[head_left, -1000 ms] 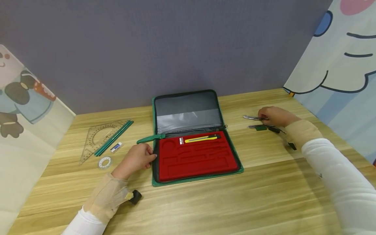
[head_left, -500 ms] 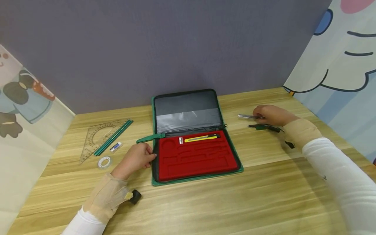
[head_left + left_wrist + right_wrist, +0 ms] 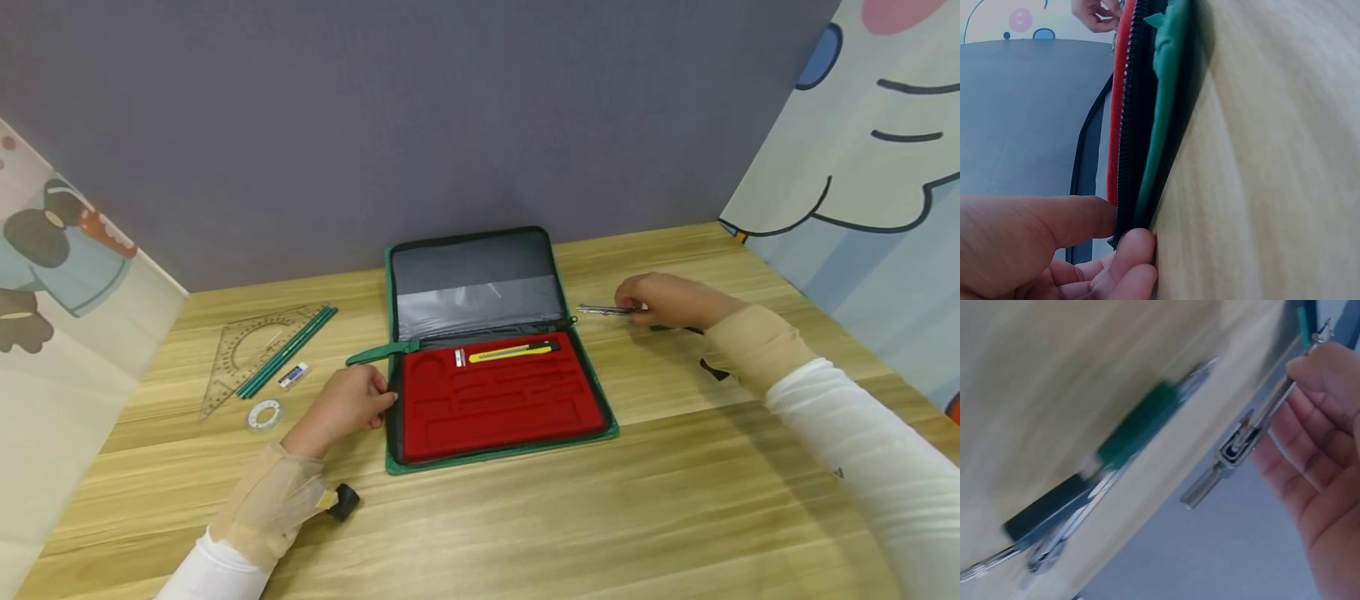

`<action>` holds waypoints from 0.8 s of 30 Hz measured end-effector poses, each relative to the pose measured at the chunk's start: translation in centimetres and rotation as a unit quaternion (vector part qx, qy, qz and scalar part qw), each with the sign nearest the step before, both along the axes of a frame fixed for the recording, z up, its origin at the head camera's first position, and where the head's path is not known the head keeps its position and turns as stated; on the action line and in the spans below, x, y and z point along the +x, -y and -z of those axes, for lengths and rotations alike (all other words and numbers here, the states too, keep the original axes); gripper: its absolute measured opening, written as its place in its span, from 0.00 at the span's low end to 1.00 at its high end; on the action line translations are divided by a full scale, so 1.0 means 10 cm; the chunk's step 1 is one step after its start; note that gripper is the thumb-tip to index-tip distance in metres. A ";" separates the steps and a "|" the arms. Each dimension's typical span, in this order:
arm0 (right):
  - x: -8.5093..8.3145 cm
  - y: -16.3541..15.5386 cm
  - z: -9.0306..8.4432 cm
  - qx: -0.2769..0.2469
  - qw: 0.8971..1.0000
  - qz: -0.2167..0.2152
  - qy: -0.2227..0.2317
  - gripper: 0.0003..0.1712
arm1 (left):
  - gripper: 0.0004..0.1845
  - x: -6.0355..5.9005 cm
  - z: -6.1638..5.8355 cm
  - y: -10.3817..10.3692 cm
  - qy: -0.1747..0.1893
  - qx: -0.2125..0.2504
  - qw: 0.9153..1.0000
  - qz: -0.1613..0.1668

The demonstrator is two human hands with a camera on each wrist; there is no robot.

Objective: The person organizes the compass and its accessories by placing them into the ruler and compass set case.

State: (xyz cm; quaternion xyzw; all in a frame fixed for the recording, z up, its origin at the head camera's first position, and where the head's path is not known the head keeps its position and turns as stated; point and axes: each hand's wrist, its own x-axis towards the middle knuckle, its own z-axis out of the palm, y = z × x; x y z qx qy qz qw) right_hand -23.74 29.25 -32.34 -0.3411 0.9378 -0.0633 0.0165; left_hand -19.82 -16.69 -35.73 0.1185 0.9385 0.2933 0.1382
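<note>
An open green zip case point(image 3: 391, 433) lies mid-table, with a red foam tray point(image 3: 498, 408) and a grey lid point(image 3: 476, 283). In the tray's top slot sits a yellow utility knife point(image 3: 513, 352) beside a small white piece point(image 3: 460, 357). My left hand point(image 3: 384, 398) pinches the case's left edge point(image 3: 1147, 156) between thumb point(image 3: 1054, 219) and fingers. My right hand point(image 3: 632, 305) pinches a slim metal drawing tool point(image 3: 600, 310) just right of the case's hinge. In the right wrist view the tool point(image 3: 1241, 440) is off the table.
A green-and-black drawing tool point(image 3: 1135, 431) lies on the wood right of the case. At the left are a clear protractor set square point(image 3: 243, 354), green pencils point(image 3: 288, 350), an eraser point(image 3: 294, 375) and a tape roll point(image 3: 264, 414). Panels wall the table's back and sides.
My right hand has carried the metal tool leftward, from the table's right part to beside the case. The left hand has stayed on the case's edge.
</note>
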 end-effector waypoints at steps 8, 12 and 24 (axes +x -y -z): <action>0.05 0.23 -0.01 -0.029 0.999 -0.044 0.002 0.09 | 0.07 -0.01 0.01 0.00 0.002 -0.004 1.000 0.001; 0.07 0.33 -0.01 -0.049 0.998 -0.048 -0.006 0.09 | 0.07 -0.01 0.00 0.00 0.002 -0.004 1.000 0.001; 0.11 0.63 -0.01 -0.065 0.995 -0.072 0.000 0.09 | 0.07 -0.01 0.00 0.01 0.000 0.000 1.000 0.004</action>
